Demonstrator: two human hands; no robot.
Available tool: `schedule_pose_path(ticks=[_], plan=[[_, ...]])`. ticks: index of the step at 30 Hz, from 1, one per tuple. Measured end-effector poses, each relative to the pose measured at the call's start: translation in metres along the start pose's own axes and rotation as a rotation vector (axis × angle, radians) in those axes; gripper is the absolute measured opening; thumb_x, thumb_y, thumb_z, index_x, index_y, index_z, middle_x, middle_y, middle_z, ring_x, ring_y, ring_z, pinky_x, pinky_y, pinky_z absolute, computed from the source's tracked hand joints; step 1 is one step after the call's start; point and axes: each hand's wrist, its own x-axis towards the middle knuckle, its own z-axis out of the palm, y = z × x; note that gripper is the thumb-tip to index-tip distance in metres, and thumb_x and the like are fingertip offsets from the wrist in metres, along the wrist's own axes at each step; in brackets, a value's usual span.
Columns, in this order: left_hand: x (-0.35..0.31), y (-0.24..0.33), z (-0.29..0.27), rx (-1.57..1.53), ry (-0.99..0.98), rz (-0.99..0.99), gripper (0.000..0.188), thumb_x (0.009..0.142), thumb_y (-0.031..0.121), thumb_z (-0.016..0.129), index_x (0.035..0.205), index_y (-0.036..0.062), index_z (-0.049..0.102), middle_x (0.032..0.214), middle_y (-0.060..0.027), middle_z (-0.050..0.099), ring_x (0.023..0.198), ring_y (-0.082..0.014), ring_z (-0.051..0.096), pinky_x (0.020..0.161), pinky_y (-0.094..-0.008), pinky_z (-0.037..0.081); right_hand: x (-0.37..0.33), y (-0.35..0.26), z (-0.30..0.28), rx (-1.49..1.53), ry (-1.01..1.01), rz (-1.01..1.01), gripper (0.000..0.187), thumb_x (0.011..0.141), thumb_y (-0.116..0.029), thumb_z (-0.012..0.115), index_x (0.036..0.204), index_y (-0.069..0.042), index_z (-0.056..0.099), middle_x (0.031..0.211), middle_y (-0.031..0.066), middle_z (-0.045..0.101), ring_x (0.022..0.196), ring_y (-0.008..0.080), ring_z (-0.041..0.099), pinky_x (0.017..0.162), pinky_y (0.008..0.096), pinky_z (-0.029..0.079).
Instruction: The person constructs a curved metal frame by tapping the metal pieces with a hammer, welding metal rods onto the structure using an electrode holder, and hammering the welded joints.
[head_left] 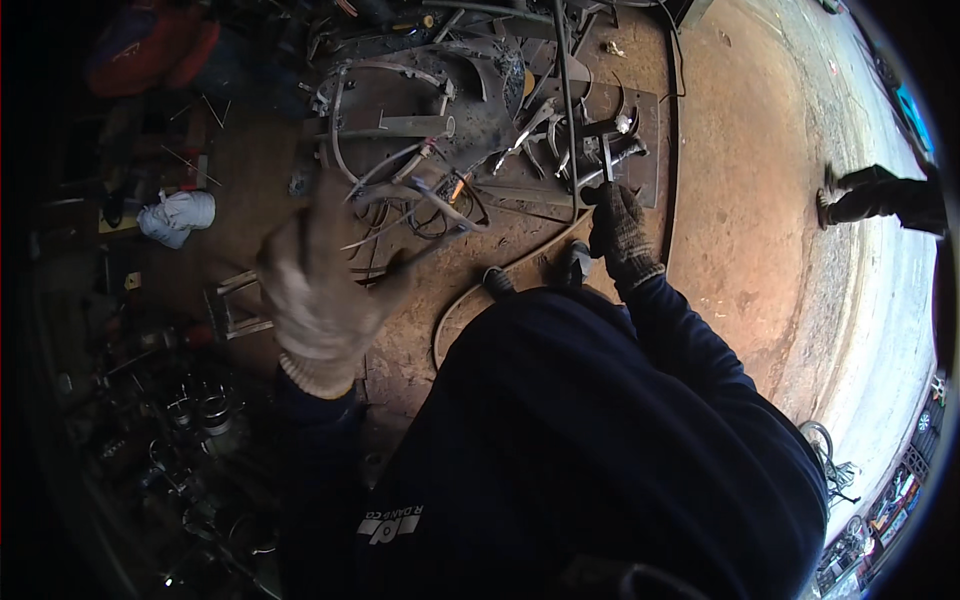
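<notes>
Nearby, scattered metal pieces (533, 128), looping hose (437, 333) between gloved hands (320, 305) (625, 238).

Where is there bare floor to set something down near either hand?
Widest: brown floor right of the right hand, between the long dark strip and pale pavement. A smaller patch lies between the white cloth bundle and metal plate, beyond the left hand. Crowded: the plate, strewn with curved metal pieces.

The big top (600, 430) is dark blue, with long sleeves (690, 335) and a white mark (388, 526) on it. Past the top's sleeves, grey-brown woolly gloves (622, 225) cover both hands (322, 300).
</notes>
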Motion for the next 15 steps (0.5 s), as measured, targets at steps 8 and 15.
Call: schedule_pose_path(ticks=[8, 15], plan=[[-0.019, 0.021, 0.016, 0.177, -0.178, 0.167, 0.068, 0.072, 0.038, 0.085, 0.131, 0.0135, 0.061, 0.114, -0.0064, 0.042, 0.098, -0.0233, 0.050, 0.079, -0.0399, 0.050, 0.002, -0.053, -0.010, -0.244, -0.215, 0.072, 0.025, 0.099, -0.016, 0.056, 0.120, -0.004, 0.064, 0.101, 0.0152, 0.063, 0.085, 0.0287, 0.060, 0.075, 0.0403, 0.051], [-0.003, 0.035, 0.013, 0.141, -0.201, 0.188, 0.057, 0.068, 0.029, 0.082, 0.121, 0.0147, 0.066, 0.086, -0.0008, 0.051, 0.079, -0.0199, 0.052, 0.070, -0.0383, 0.047, 0.007, -0.078, 0.014, -0.003, -0.450, 0.308, 0.041, 0.104, -0.044, 0.054, 0.114, -0.007, 0.070, 0.081, 0.0033, 0.060, 0.078, 0.0132, 0.054, 0.070, 0.0311, 0.046]])
